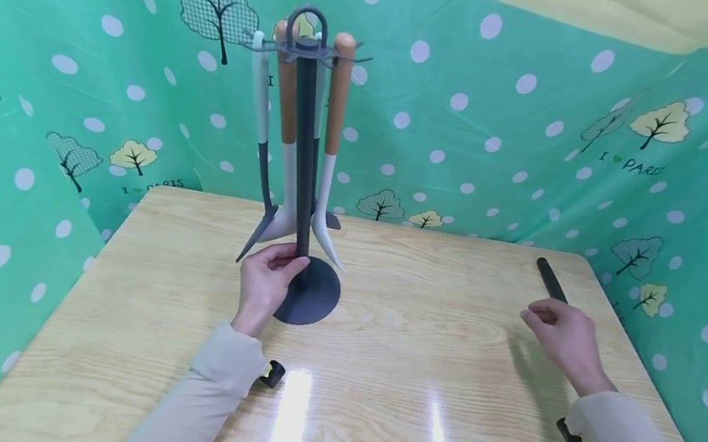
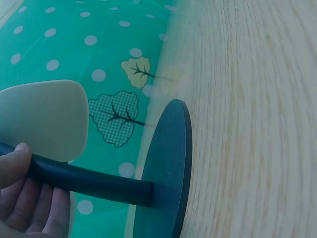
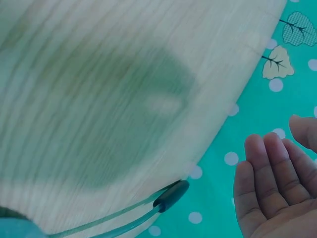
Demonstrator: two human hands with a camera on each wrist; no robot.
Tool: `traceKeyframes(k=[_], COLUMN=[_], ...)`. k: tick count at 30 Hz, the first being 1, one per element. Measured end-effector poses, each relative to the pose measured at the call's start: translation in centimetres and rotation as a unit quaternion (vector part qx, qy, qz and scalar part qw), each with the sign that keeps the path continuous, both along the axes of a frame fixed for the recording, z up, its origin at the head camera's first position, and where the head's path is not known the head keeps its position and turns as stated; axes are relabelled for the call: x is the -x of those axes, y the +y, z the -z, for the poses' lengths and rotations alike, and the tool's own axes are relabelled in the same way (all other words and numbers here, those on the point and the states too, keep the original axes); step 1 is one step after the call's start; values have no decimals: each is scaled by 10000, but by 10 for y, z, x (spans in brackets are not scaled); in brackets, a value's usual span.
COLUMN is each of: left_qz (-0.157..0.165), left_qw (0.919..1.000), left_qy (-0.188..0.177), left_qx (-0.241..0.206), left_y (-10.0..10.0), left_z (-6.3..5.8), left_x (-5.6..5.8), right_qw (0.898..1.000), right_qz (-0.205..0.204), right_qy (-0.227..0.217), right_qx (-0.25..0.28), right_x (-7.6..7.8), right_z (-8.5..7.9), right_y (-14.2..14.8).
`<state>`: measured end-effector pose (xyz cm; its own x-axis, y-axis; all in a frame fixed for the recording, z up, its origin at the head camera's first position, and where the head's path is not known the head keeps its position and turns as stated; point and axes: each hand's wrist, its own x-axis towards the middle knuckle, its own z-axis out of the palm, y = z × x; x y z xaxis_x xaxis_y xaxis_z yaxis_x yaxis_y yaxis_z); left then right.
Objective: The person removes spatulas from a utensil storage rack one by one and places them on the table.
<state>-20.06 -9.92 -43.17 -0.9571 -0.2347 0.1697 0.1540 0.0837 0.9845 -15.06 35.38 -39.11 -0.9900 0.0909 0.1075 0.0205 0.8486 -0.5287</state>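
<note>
My left hand point(image 1: 267, 280) grips the lower pole of a dark utensil stand point(image 1: 310, 294) just above its round base. In the left wrist view, the thumb and fingers point(image 2: 49, 206) lie around the black pole point(image 2: 94, 183). Several kitchen utensils hang from the stand's hooks, among them a brown-handled one with a white lower end point(image 1: 338, 105) and a pale-handled one with a dark end point(image 1: 261, 95). My right hand point(image 1: 565, 337) hovers above the table at the right, holding nothing, fingers loosely bent. Just beyond it lies a dark handle point(image 1: 551, 279), its near part hidden by the hand.
The wooden table point(image 1: 421, 321) has green dotted cloth point(image 1: 448, 128) hanging behind it and at both sides. In the right wrist view, a slender item with a dark tip point(image 3: 171, 196) lies near the table's edge.
</note>
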Motion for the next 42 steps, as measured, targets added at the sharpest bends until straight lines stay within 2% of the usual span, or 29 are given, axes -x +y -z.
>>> traceKeyframes(k=[8, 16, 28, 42], left_qz=[-10, -47, -72, -68], left_qw=[9999, 9999, 10000, 10000], left_qy=[157, 109, 40, 32], left_qx=[16, -5, -8, 28], left_y=[1, 2, 1, 0], left_z=[2, 2, 3, 2], left_x=[1, 1, 0, 0], right_qw=[9998, 9995, 9968, 9944], right_qz=[-59, -137, -437, -597], right_qy=[165, 46, 499, 344], right_qx=[65, 276, 441, 797], right_x=[10, 17, 28, 36], right_z=[0, 1, 10, 7], right_y=[-16, -32, -57, -95])
